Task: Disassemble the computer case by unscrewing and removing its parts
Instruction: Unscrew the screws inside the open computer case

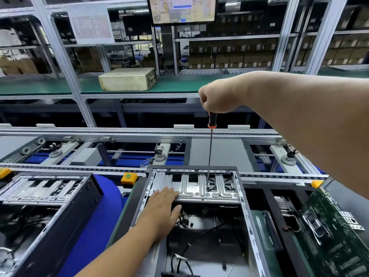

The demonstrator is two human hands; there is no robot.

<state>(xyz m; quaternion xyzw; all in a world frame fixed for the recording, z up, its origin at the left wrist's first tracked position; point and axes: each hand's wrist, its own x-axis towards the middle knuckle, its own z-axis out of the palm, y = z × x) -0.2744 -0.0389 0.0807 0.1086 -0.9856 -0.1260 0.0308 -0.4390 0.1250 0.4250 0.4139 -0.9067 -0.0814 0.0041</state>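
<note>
Right now, head view only. Your right hand (219, 96) is up high, fingers clenched round the handle of a screwdriver (209, 152). The handle is black with an orange collar; the long thin shaft hangs almost straight down. Its tip sits on a screw spot in the bracket (199, 191), right of the bracket's middle. You can't tell if the tip is seated in the screw head, it's too small.

Your left hand (162, 208) lies flat on the bracket's near left corner, fingers straight and released, pressing down, gripping nothing. The thumb hangs over the bracket's near edge above the case cavity.

The case (246, 216) lies open side up on the table, centre of view, just in front of you. The bracket is a ribbed silver plate spanning the case's far end. Below it, inside the case, you see loose black cables (185, 218) and a bare metal floor.

Left of it stands a second case (79, 204), also open, with a like silver plate at its far end. A blue pad (103, 216) lies between the two cases. To the right, a green board (335, 226) leans tilted, near the case's right wall.

Behind the cases runs a conveyor (139, 132) with metal rails. An orange button box (129, 178) sits at the case's far left corner. Further back, a beige box (127, 78) rests on a green shelf. A monitor (182, 9) hangs at the top, and shelves of cartons fill the background.
</note>
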